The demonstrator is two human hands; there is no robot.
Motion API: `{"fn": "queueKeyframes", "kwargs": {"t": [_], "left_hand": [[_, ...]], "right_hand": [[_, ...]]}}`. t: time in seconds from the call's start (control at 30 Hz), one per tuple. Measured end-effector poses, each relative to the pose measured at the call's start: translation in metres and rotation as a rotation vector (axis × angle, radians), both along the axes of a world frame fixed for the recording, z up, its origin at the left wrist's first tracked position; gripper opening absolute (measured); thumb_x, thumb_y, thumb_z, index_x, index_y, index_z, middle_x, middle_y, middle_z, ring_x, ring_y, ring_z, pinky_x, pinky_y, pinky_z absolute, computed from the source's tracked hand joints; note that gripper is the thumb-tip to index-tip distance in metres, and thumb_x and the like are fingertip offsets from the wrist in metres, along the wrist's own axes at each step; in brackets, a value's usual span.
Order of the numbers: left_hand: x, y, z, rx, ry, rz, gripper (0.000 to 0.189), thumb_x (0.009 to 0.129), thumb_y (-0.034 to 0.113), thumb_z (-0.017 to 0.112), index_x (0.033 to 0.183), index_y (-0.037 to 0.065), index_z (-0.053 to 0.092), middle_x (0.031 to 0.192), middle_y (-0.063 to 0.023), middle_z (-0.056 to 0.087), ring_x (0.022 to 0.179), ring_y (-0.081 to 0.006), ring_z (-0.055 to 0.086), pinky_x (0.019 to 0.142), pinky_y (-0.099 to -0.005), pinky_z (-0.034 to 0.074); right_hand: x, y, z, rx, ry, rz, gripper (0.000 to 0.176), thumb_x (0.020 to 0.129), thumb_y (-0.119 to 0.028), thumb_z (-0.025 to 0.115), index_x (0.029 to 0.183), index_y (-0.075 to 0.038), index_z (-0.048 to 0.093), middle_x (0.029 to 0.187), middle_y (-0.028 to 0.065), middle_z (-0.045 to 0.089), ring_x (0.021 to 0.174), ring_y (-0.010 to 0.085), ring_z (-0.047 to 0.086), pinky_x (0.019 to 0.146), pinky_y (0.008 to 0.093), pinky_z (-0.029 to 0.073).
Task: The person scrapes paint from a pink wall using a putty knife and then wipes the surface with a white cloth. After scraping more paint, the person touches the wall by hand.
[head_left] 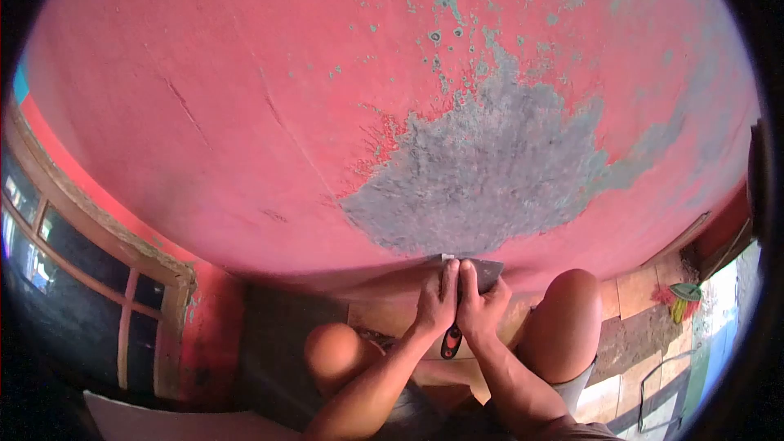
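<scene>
A scraper with a wide dark metal blade (pixel 489 274) and a black handle with orange marks (pixel 450 345) is held low against the wall. My left hand (pixel 438 300) is closed on it from the left, thumb pointing up along it. Pressed beside it, my right hand (pixel 482 307) also grips the scraper, with its thumb laid upward on the blade. The blade's top edge lies at the lower border of a bare grey patch (pixel 490 167) on the pink wall (pixel 245 98). My fingers hide much of the handle.
My bare knees stand on both sides of my arms. A wood-framed window (pixel 122 294) is at the left. On the right, a broom head with red and green bristles (pixel 680 298) rests near the tiled floor (pixel 637 294). Flaking paint spots the upper wall.
</scene>
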State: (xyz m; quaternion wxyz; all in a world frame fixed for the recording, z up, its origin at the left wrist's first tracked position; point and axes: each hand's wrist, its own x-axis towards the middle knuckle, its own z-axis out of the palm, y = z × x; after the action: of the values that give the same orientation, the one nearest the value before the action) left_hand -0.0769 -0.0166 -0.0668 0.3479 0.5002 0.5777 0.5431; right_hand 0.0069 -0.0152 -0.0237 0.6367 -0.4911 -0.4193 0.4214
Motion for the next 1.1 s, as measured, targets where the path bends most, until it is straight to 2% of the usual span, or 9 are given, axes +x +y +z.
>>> {"fn": "queueKeyframes", "kwargs": {"t": [0.1, 0.27, 0.37, 0.4, 0.5, 0.53, 0.73, 0.97, 1.1], "left_hand": [[0.005, 0.001, 0.034, 0.024, -0.086, -0.043, 0.048, 0.108, 0.037, 0.042, 0.102, -0.005, 0.063, 0.088, -0.023, 0.068, 0.085, -0.0336, 0.068, 0.073, -0.0405, 0.05], [0.003, -0.001, 0.004, -0.019, 0.022, 0.011, 0.048, 0.109, 0.036, 0.041, 0.103, -0.005, 0.064, 0.085, -0.0222, 0.068, 0.08, -0.0272, 0.067, 0.071, -0.039, 0.05], [0.005, -0.001, 0.046, 0.006, -0.039, 0.016, 0.051, 0.108, 0.04, 0.042, 0.103, -0.006, 0.064, 0.09, -0.0253, 0.068, 0.086, -0.0313, 0.069, 0.072, -0.042, 0.05], [0.003, 0.001, 0.037, 0.041, -0.055, -0.006, 0.047, 0.109, 0.038, 0.041, 0.095, -0.002, 0.061, 0.086, -0.0088, 0.063, 0.083, -0.0156, 0.056, 0.072, -0.0362, 0.048], [0.003, -0.004, 0.0, -0.065, 0.024, 0.088, 0.048, 0.109, 0.039, 0.041, 0.095, -0.003, 0.06, 0.086, -0.0095, 0.064, 0.083, -0.0167, 0.057, 0.073, -0.0368, 0.048], [0.002, -0.006, -0.003, -0.082, 0.036, 0.125, 0.05, 0.108, 0.04, 0.043, 0.1, -0.005, 0.064, 0.084, -0.0215, 0.066, 0.082, -0.0261, 0.066, 0.07, -0.0381, 0.049], [-0.013, -0.007, 0.014, 0.0, 0.019, 0.069, 0.049, 0.109, 0.039, 0.041, 0.102, -0.005, 0.062, 0.084, -0.0197, 0.065, 0.082, -0.0222, 0.065, 0.07, -0.0383, 0.049], [-0.01, -0.011, 0.038, -0.101, -0.046, 0.061, 0.054, 0.108, 0.044, 0.041, 0.101, -0.005, 0.062, 0.084, -0.0161, 0.064, 0.083, -0.0214, 0.062, 0.072, -0.04, 0.049], [-0.01, -0.009, 0.008, -0.055, -0.014, 0.085, 0.052, 0.108, 0.043, 0.041, 0.1, -0.004, 0.062, 0.084, -0.0142, 0.063, 0.084, -0.0171, 0.06, 0.072, -0.0381, 0.049]], "right_hand": [[0.004, 0.004, 0.017, 0.038, -0.013, 0.013, 0.025, 0.095, -0.018, 0.069, 0.086, 0.006, 0.068, 0.076, 0.0011, 0.067, 0.072, 0.0071, 0.057, 0.063, 0.0275, 0.049], [0.004, 0.0, -0.006, -0.032, 0.02, 0.044, 0.024, 0.096, -0.017, 0.068, 0.092, 0.007, 0.07, 0.079, 0.007, 0.072, 0.075, 0.0088, 0.061, 0.069, 0.0284, 0.051], [0.004, 0.006, 0.02, 0.038, -0.002, 0.058, 0.025, 0.096, -0.018, 0.068, 0.091, 0.006, 0.07, 0.078, 0.0069, 0.071, 0.075, 0.009, 0.061, 0.069, 0.0289, 0.051], [0.006, 0.006, 0.018, 0.016, -0.028, 0.088, 0.025, 0.096, -0.017, 0.068, 0.091, 0.007, 0.07, 0.079, 0.0066, 0.072, 0.076, 0.0089, 0.061, 0.069, 0.0292, 0.052], [0.002, 0.003, -0.01, -0.034, -0.072, 0.095, 0.025, 0.096, -0.017, 0.068, 0.09, 0.007, 0.069, 0.078, 0.0071, 0.072, 0.076, 0.0086, 0.061, 0.069, 0.0292, 0.051], [-0.002, 0.001, -0.011, -0.049, -0.015, 0.104, 0.027, 0.095, -0.019, 0.069, 0.089, 0.008, 0.069, 0.077, 0.0092, 0.071, 0.075, 0.0086, 0.06, 0.068, 0.0295, 0.051], [-0.007, 0.004, 0.0, -0.041, -0.058, 0.131, 0.028, 0.096, -0.02, 0.069, 0.086, 0.006, 0.068, 0.076, 0.0026, 0.068, 0.073, 0.0071, 0.057, 0.065, 0.0296, 0.05], [-0.007, -0.001, 0.013, -0.026, -0.031, 0.114, 0.025, 0.094, -0.019, 0.07, 0.09, 0.006, 0.071, 0.077, 0.0091, 0.072, 0.074, 0.0094, 0.062, 0.068, 0.0301, 0.052], [-0.008, -0.002, -0.008, -0.01, -0.088, 0.101, 0.024, 0.094, -0.018, 0.07, 0.092, 0.006, 0.071, 0.078, 0.0098, 0.073, 0.074, 0.0088, 0.062, 0.068, 0.0299, 0.052]]}}
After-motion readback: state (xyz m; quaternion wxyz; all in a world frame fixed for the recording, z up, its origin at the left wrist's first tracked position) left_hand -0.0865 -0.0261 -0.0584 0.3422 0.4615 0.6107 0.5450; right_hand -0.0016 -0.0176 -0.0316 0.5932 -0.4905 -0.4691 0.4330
